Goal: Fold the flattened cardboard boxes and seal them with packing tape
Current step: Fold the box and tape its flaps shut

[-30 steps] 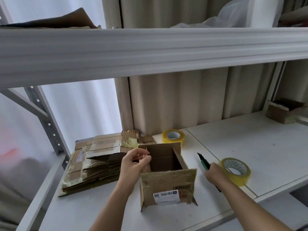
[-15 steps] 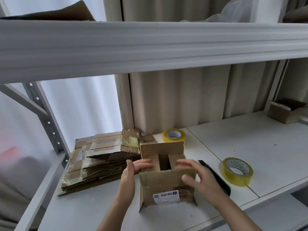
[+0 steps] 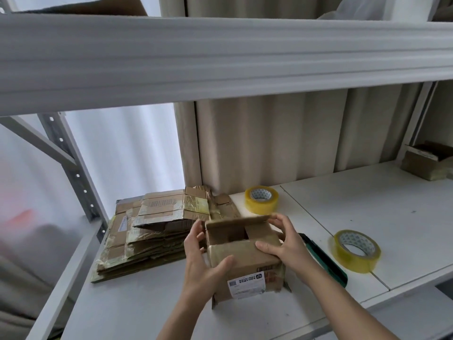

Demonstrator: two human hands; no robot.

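Low in the centre of the frame, a small cardboard box (image 3: 245,256) stands on the white bench (image 3: 367,207), near its front edge. The left hand (image 3: 203,263) and the right hand (image 3: 284,244) each hold a grip clamped on its top flaps, partly folded. Flattened boxes (image 3: 157,231) are stacked just left. Two tape rolls (image 3: 261,199) (image 3: 356,250) sit right, with bare bench beyond. A shelf beam (image 3: 220,57) crosses overhead.
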